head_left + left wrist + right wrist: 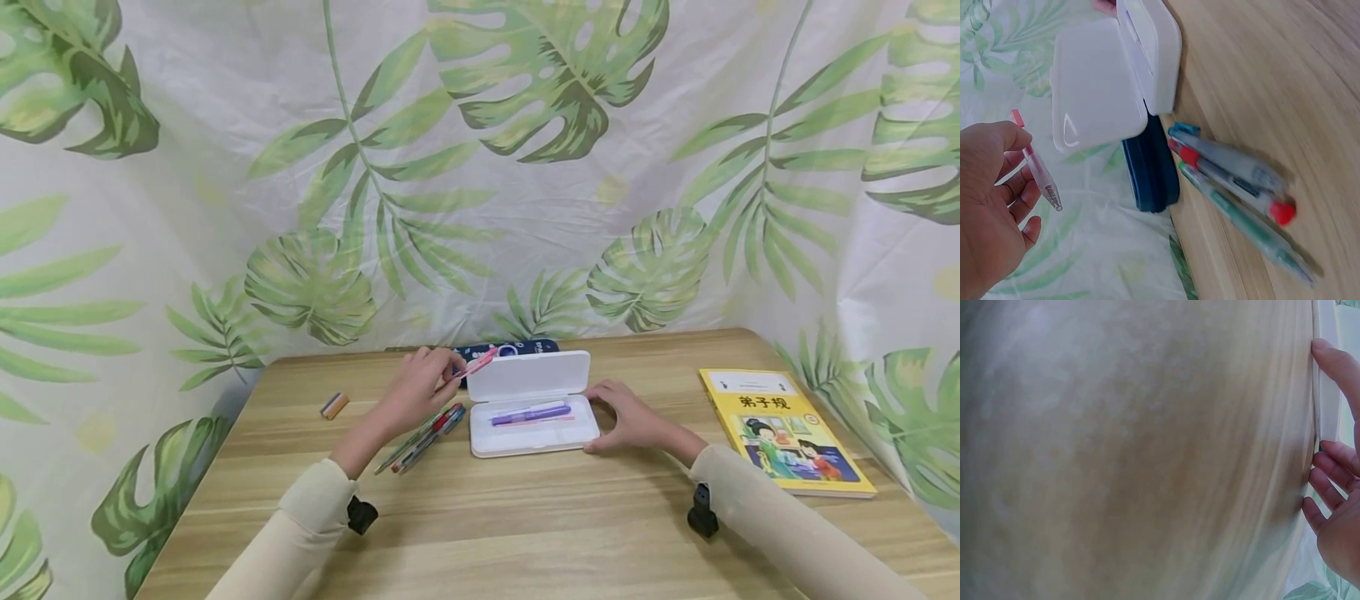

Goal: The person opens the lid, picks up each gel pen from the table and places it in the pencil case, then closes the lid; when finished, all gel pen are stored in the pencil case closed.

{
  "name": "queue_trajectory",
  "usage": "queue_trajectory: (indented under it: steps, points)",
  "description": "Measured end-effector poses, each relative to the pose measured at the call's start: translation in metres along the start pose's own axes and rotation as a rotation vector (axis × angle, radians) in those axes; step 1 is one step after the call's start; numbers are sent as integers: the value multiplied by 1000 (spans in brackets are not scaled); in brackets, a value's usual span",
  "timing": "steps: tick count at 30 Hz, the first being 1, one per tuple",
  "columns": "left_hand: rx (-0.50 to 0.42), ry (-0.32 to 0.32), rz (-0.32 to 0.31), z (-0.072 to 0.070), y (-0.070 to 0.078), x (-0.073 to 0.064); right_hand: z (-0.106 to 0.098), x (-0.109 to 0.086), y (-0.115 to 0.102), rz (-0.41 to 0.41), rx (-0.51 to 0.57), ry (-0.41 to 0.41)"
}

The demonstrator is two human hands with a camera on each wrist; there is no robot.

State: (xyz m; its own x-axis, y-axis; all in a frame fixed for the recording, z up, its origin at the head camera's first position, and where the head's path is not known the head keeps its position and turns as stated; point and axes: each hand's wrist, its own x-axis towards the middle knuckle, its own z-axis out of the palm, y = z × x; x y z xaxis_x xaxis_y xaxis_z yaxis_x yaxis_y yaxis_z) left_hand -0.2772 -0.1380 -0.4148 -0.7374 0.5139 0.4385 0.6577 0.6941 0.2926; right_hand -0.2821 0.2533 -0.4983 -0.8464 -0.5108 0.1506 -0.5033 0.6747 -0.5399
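Note:
My left hand [418, 390] is raised by the left end of the lid of a white pencil box [528, 377], pinching a pink-capped clear pen [1039, 167] between thumb and fingers. The box stands with its lid up, and a purple pen [534, 414] lies inside. At the box's right end, my right hand [632, 418] grips it, thumb at the front corner and fingers toward the back. Below the left hand, several pens [431, 437] lie in a loose bunch on the table; green, red and blue ones show in the left wrist view.
Behind the raised lid sits a dark blue pencil case [546, 346], partly hidden. A small eraser [335, 406] with a blue end lies at the left of the wooden table [480, 533]. A yellow book [787, 433] rests near the right edge. Leaf-printed cloth hangs behind.

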Motion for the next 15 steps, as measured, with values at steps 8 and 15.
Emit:
queue_trajectory:
  steps: [8,15]
  points:
    - [-13,-8,66,10,15,10,-1,0,0,8,4,-2]
    - [18,-36,104,23,25,16,-2,-1,-1,9,-4,-9]
